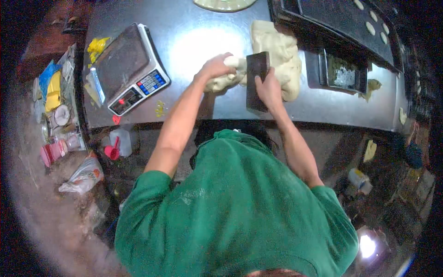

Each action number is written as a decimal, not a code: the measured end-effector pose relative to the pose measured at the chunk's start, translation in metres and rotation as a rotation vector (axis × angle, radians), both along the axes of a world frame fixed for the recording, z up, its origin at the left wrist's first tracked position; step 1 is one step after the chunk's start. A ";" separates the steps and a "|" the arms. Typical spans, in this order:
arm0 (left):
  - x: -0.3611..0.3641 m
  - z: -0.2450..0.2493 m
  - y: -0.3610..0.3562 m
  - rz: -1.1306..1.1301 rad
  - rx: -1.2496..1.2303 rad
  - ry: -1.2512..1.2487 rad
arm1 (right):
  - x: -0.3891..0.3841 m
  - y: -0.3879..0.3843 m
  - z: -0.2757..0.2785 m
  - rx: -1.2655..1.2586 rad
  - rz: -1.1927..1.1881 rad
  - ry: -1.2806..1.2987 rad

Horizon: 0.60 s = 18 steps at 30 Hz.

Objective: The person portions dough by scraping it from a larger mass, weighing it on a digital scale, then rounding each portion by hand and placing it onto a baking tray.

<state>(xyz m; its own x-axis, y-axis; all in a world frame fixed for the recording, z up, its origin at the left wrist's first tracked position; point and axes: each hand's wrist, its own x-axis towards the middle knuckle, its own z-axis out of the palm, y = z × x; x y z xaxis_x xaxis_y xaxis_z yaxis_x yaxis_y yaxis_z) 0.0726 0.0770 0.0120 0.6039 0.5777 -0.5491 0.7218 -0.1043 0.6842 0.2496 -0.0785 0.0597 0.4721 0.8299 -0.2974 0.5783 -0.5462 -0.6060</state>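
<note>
A large pale slab of dough (281, 44) lies folded on the metal table. My right hand (269, 90) is closed around the near part of a dark rectangular dough scraper (257, 69), thumb along its face. The scraper stands at the left side of the slab and overlaps it in this view. To the left of the blade, my left hand (217, 67) is wrapped round a smaller lump of dough (224, 82), part of which reaches to the scraper's edge. My left fingertips are partly hidden by the dough.
A digital scale (138, 92) stands at left, near a yellow bag (97, 47). Dark trays (332, 23), one with small pale dough pieces, are at upper right. A rectangular metal pan (344, 74) sits right of the slab. A greenish round dish (224, 4) is at the far edge.
</note>
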 end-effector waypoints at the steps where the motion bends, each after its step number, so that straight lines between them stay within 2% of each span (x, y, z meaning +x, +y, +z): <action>1: -0.005 0.001 -0.011 0.076 0.047 -0.027 | -0.011 0.003 -0.011 0.032 0.063 -0.129; 3: -0.016 -0.009 -0.031 0.153 0.157 -0.102 | -0.029 0.016 -0.015 -0.018 0.085 -0.203; 6: -0.033 0.006 -0.058 0.183 0.245 -0.171 | -0.041 0.039 -0.042 -0.076 0.073 -0.294; 8: -0.057 0.025 -0.068 0.230 0.130 -0.279 | -0.043 0.051 -0.048 -0.030 0.039 -0.229; 10: -0.096 0.023 -0.072 0.303 0.072 -0.409 | -0.021 0.051 -0.075 0.227 0.141 -0.252; 12: -0.136 0.052 -0.073 0.399 -0.051 -0.523 | -0.021 0.051 -0.064 0.287 0.061 0.137; 14: -0.177 0.094 -0.063 0.351 0.058 -0.521 | -0.007 0.053 -0.094 0.230 0.049 -0.009; 15: -0.199 0.113 -0.057 0.320 0.106 -0.519 | -0.016 0.051 -0.092 0.250 0.033 0.000; 17: -0.239 0.136 -0.035 0.188 0.574 -0.418 | -0.026 0.049 -0.079 0.302 -0.007 0.007; 18: -0.255 0.153 -0.021 0.194 0.600 -0.402 | -0.026 0.050 -0.082 0.317 -0.028 0.071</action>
